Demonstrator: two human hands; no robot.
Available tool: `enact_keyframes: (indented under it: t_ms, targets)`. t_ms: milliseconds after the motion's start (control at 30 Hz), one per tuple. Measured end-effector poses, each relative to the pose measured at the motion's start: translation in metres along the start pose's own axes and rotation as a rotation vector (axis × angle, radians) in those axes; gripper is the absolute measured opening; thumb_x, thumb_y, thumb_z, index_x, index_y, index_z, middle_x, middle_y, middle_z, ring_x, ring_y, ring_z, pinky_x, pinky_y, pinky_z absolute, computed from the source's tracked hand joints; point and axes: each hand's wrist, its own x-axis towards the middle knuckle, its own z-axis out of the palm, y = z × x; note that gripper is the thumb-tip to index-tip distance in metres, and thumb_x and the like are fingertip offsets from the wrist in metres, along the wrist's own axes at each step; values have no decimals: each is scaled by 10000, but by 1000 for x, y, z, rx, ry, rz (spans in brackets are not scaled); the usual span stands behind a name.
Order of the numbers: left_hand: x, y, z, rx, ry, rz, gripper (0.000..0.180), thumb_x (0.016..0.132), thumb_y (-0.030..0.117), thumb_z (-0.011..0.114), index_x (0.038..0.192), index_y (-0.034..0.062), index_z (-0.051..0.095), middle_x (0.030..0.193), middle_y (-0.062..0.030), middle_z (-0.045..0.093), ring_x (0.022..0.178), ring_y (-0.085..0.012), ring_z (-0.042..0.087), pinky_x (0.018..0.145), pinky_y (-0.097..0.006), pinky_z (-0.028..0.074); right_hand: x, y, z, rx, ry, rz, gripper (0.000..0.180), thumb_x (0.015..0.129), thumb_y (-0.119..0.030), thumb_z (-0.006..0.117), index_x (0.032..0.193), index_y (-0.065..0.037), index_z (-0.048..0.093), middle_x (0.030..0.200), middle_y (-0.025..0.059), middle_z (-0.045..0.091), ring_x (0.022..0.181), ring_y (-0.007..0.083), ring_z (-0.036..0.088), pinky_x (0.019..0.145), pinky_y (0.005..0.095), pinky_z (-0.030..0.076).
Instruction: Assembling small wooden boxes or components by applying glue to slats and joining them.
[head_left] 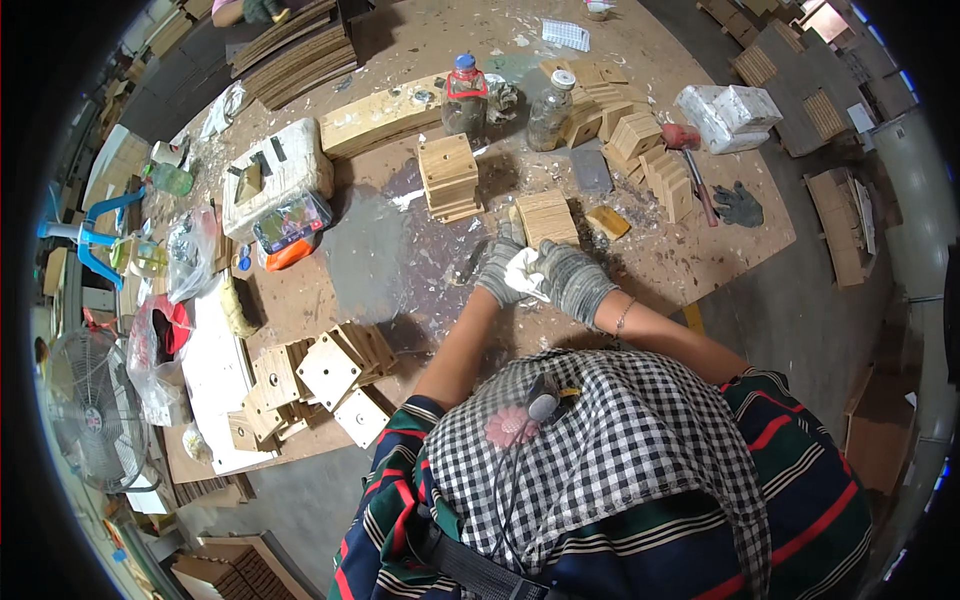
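Both my hands wear grey knit gloves and meet at the near side of a square wooden block point(547, 217). My left hand point(499, 268) is closed on the block's left side, its fingers reaching along that edge. Bunched between the hands is a white cloth point(525, 273), which my right hand point(577, 283) grips against the block's near face. The right fingertips are partly hidden. Just right of the block lies a yellow-brown sponge-like piece point(607, 222). Beyond my left hand stands a stack of square wooden pieces with holes point(448, 172).
Two jars, one blue-capped point(465, 105) and one white-capped point(550, 112), stand beyond the block. Rows of wooden pieces point(636, 135), a hammer point(700, 187) and a dark glove point(738, 205) lie right. More drilled squares point(329, 369) sit near left. A fan point(97, 408) stands far left.
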Motion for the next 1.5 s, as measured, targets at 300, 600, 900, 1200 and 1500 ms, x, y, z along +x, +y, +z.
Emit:
enact_keyframes:
  t_ms: [300,600,900,1200,1500]
  targets:
    - [2,16,2,1034,60,304,360,833,440,509,1088,195,573,1043,-31,610,933,-188,544,792,-384,445,21,5,-21,5,47,-27,301,779,-202,598,1047,-70,630,992,171,554,925,312,543,826,397,453]
    - [-17,21,-3,1475,-171,377,452,898,412,380,1203,115,531,1237,-48,549,1104,-209,504,984,-389,392,13,-19,-10,-19,-59,158,303,814,-236,581,1001,2,596,991,185,580,942,318,568,852,398,456]
    - [-7,13,6,1382,270,244,836,779,597,437,1435,104,282,1495,-95,233,1367,-340,127,1123,-458,50,-5,-14,-2,-23,-120,161,295,825,-243,590,987,3,597,964,204,616,894,341,614,790,422,487]
    - [-10,53,33,988,-38,398,428,844,400,495,1167,128,566,1110,-81,608,1007,-247,547,973,-376,365,26,-9,-12,13,-62,211,365,833,-242,576,1133,-33,573,1092,184,568,1012,313,562,882,368,460]
    - [-18,56,32,1703,-70,318,519,802,455,503,1186,109,550,1166,-88,577,1128,-296,469,1034,-445,294,15,-19,-10,-291,-139,45,284,809,-181,603,1042,-20,617,1074,155,575,1011,280,562,888,377,448]
